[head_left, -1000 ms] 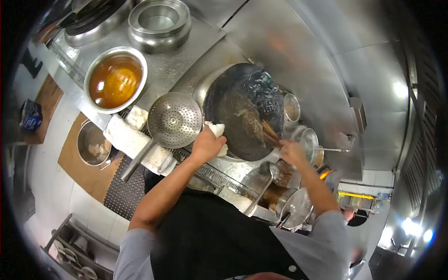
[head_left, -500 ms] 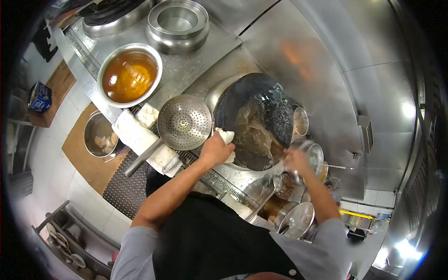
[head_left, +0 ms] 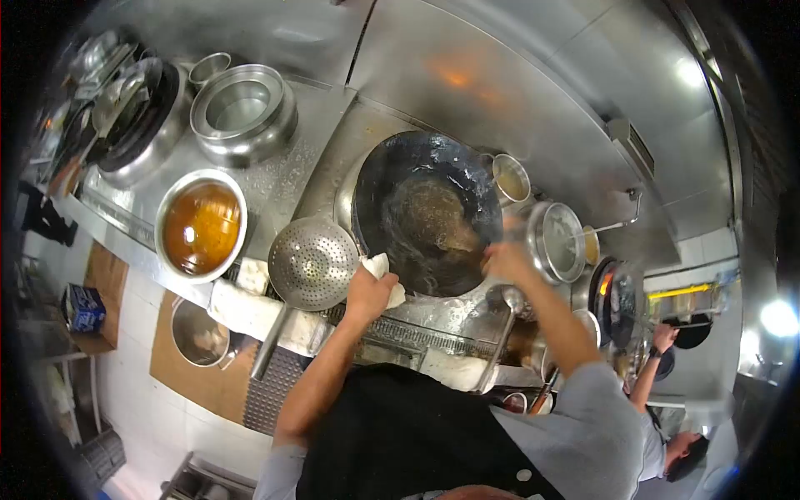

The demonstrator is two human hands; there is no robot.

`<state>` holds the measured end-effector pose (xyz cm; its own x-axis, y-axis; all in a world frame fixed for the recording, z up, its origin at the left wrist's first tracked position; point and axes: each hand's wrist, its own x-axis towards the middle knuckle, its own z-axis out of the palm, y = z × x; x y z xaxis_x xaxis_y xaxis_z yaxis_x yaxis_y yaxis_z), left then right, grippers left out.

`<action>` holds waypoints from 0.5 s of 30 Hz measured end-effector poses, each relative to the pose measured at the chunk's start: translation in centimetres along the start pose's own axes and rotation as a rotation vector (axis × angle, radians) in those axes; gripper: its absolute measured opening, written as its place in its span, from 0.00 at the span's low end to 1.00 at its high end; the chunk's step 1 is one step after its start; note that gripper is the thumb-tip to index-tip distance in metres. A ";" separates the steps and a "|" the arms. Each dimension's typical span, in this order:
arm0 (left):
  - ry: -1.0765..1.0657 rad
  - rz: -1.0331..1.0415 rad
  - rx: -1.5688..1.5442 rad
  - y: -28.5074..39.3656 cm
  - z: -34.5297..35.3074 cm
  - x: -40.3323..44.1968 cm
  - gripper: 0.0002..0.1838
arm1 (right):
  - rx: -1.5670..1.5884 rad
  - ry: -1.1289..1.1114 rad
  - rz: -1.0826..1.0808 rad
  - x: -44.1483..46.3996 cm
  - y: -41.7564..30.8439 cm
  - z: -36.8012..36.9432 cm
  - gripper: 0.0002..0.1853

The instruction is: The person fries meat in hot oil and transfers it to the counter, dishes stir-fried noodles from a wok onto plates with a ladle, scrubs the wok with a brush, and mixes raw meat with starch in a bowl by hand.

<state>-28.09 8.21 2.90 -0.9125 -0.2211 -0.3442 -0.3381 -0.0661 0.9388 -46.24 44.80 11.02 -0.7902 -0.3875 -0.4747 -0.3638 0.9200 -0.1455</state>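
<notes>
A dark wok sits tilted on the stove, with murky water swirling inside. My left hand is closed on a folded white cloth at the wok's near left rim. My right hand, blurred by motion, is closed at the wok's right rim on a brush, whose bristle end is smeared in the water. Left of my left hand lies a perforated strainer, its handle pointing toward me over white towels.
A bowl of amber liquid and a lidless steel pot stand at left. Right of the wok are metal containers and a ladle. Another person's hand is at far right, by a dark pan.
The view has shifted, bringing a co-worker in at right. My right hand has kept moving the brush in the wok, and the water has swirled. My left hand still grips the cloth.
</notes>
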 end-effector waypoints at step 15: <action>-0.037 -0.002 -0.061 1.9 -0.8 -1.1 0.14 | -0.126 0.311 0.305 2.0 -6.1 -6.1 0.22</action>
<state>-27.57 7.59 5.04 -0.9201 -0.1844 -0.3454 -0.3265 -0.1256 0.9368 -48.65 38.09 16.24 -0.9741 -0.1168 -0.1935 -0.1337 0.9880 0.0767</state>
